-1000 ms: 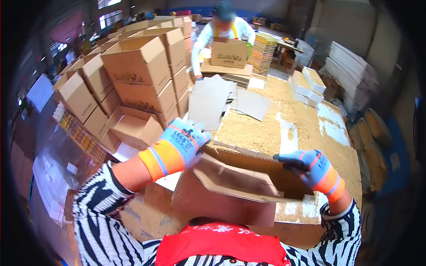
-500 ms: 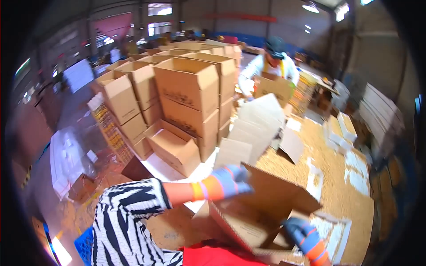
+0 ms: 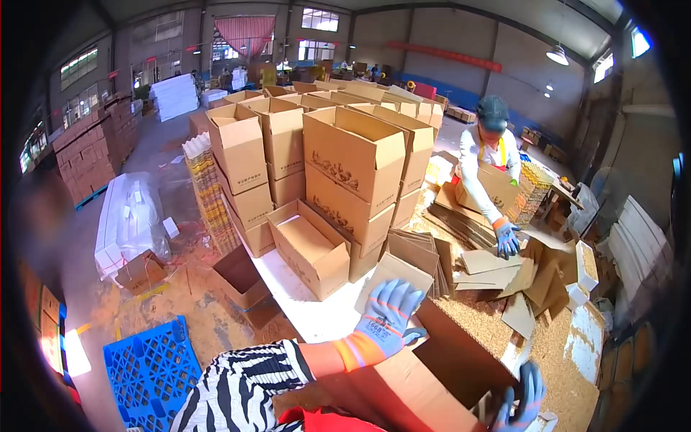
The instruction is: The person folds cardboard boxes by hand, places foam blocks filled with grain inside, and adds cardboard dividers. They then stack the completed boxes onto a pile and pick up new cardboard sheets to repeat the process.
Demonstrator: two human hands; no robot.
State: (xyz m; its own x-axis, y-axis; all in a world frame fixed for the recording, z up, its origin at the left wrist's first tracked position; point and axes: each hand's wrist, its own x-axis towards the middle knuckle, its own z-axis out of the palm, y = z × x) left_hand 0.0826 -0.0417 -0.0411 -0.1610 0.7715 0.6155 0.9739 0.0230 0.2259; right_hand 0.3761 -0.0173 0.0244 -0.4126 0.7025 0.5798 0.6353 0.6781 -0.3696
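A large open cardboard box (image 3: 425, 381) stands in front of me at the bottom of the view, its inside dark. My left hand (image 3: 389, 317), in a grey-blue glove with an orange cuff, is over the box's left side, palm down with its fingers apart and nothing held. At the box's right side is my right hand (image 3: 524, 403), gloved too, its fingers spread beside the edge; its lower part is cut off by the frame. Just beyond my left hand lie flat cardboard pieces (image 3: 410, 258). A smaller open box (image 3: 309, 248) sits on the white surface to the left.
Printed boxes (image 3: 353, 158) are stacked ahead. Across the shavings-covered table (image 3: 475, 317), a co-worker (image 3: 489, 158) holds a box and reaches onto cardboard sheets (image 3: 497, 270). White blocks (image 3: 584, 266) stand at right, a blue pallet (image 3: 155, 367) on the floor at left.
The view has shifted left. My left hand has spread its fingers over the box's side. The co-worker has stretched an arm to the sheets, which have spread to the right.
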